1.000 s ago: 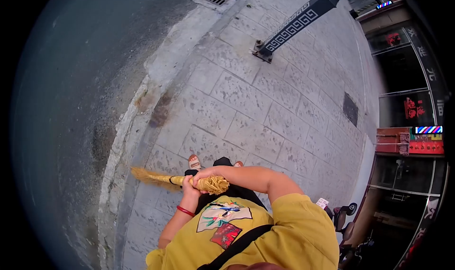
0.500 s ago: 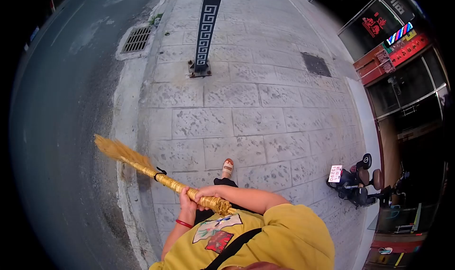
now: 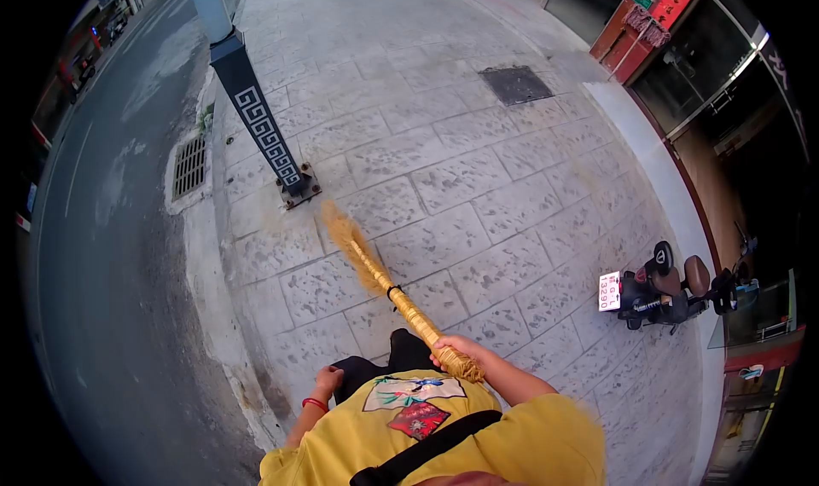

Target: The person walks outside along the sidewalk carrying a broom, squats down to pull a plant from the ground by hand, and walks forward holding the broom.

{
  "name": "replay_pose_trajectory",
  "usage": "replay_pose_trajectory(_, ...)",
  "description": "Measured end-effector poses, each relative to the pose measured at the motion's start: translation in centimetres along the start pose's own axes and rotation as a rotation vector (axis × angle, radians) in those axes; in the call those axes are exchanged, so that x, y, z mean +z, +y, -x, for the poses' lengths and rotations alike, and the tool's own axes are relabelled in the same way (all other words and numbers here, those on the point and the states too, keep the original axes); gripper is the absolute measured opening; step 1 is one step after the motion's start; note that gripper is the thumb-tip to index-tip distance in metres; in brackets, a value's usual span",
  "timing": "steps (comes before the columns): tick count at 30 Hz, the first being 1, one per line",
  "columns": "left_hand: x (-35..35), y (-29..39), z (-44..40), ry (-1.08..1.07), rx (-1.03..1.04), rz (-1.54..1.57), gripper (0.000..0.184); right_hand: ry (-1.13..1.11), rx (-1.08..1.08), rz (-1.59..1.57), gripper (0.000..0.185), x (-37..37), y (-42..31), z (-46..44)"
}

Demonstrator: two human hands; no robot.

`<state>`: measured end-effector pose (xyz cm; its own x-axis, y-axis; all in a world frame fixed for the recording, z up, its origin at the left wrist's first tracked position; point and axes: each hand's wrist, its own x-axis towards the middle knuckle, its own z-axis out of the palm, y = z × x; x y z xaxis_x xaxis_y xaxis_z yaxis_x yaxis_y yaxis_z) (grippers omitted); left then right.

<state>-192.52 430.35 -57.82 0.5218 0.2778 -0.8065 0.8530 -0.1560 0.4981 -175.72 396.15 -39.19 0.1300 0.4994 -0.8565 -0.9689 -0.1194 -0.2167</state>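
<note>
A straw broom [image 3: 418,322] with a gold-wrapped handle points up and left from my body. Its bristles [image 3: 348,234] fan out over the paving, close to the base of a dark post. My right hand [image 3: 456,348] is wrapped round the handle near its thick end, in front of my yellow shirt. Beside my dark trouser leg, my left hand [image 3: 328,378] is loosely curled with nothing visible in it; a red band [image 3: 315,404] circles that wrist.
The dark post [image 3: 260,132] with a white key pattern is bolted to the sidewalk [image 3: 444,188]. A drain grate [image 3: 189,167] sits by the road [image 3: 111,256] on the left. A parked scooter [image 3: 665,290] and shopfronts line the right. A dark cover [image 3: 515,85] lies ahead.
My left hand has let go of the broom and moved to my leg. The broom has swung right, from the curb to over the paving, held by my right hand alone. The view has turned.
</note>
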Motion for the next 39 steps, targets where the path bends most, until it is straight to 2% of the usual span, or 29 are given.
replay_pose_trajectory(2, -2.1, 1.2, -0.3, 0.026, -0.131, 0.006, 0.021, 0.038, -0.048, -0.054, 0.03, -2.4, -1.3, 0.3)
replay_pose_trajectory(3, -3.0, 4.0, 0.9, 0.014, -0.201, 0.035, 0.019, 0.031, -0.14, -0.185, 0.031, -3.5, -2.1, 0.3)
replay_pose_trajectory(4, -3.4, 4.5, 0.5, 0.015, -0.208, 0.035, 0.019, 0.028, -0.237, -0.32, 0.031, -4.2, -3.0, 0.3)
replay_pose_trajectory(6, -4.7, 5.3, -1.3, 0.062, -0.229, 0.062, 0.016, 0.101, -0.26, -0.315, 0.033, -5.9, -5.6, -0.3)
replay_pose_trajectory(8, -4.9, 7.2, -3.3, 0.038, -0.238, 0.049, 0.015, 0.043, -0.404, -0.457, 0.032, -7.8, -8.6, -0.9)
replay_pose_trajectory(9, -5.0, 9.5, -3.6, 0.016, -0.218, -0.003, 0.015, 0.118, -0.455, -0.445, 0.032, -8.3, -10.5, -1.1)
replay_pose_trajectory(11, -5.6, 13.5, -4.0, -0.029, -0.182, -0.116, 0.015, 0.131, -0.478, -0.472, 0.033, -10.1, -14.1, -1.2)
replay_pose_trajectory(14, -5.7, 19.9, -6.6, -0.027, -0.23, -0.096, 0.015, 0.222, -0.552, -0.569, 0.034, -11.4, -19.5, -1.6)
replay_pose_trajectory(16, -6.1, 23.6, -9.6, -0.103, -0.212, -0.146, 0.015, 0.309, -0.516, -0.547, 0.033, -11.6, -22.8, -0.4)
replay_pose_trajectory(18, -6.5, 27.9, -13.1, -0.147, -0.079, -0.198, 0.017, 0.379, -0.518, -0.598, 0.034, -12.5, -26.2, 0.2)
replay_pose_trajectory(20, -6.5, 30.9, -18.4, -0.175, -0.165, -0.101, 0.02, 0.402, -0.601, -0.615, 0.032, -13.4, -27.8, 1.1)
replay_pose_trajectory(21, -7.0, 33.7, -19.6, -0.149, -0.09, -0.133, 0.022, 0.459, -0.572, -0.715, 0.033, -14.5, -28.3, 0.7)
replay_pose_trajectory(25, -7.6, 45.1, -25.1, -0.077, 0.111, -0.135, 0.025, 0.379, -0.634, -0.644, 0.033, -16.5, -32.3, 3.0)
replay_pose_trajectory(29, -4.8, 53.9, -26.6, -0.114, 0.14, -0.03, 0.023, 0.546, -0.664, -0.714, 0.031, -20.7, -37.6, 3.5)
replay_pose_trajectory(31, -2.3, 56.9, -27.3, -0.16, 0.142, -0.02, 0.022, 0.533, -0.643, -0.74, 0.031, -23.7, -41.2, 3.1)
replay_pose_trajectory(33, 0.7, 58.5, -28.3, -0.24, 0.097, -0.039, 0.026, 0.579, -0.696, -0.811, 0.033, -29.4, -44.3, 1.3)
replay_pose_trajectory(37, 6.2, 62.5, -29.2, -0.352, 0.063, -0.086, 0.021, 0.646, -0.699, -0.872, 0.029, -38.3, -54.7, -0.9)
replay_pose_trajectory(38, 6.9, 63.1, -29.9, -0.374, 0.175, -0.312, 0.021, 0.659, -0.686, -0.937, 0.029, -39.8, -56.8, -1.9)
replay_pose_trajectory(39, 7.4, 65.7, -28.9, -0.387, 0.177, -0.443, 0.022, 0.609, -0.664, -0.907, 0.028, -40.7, -59.3, -2.6)
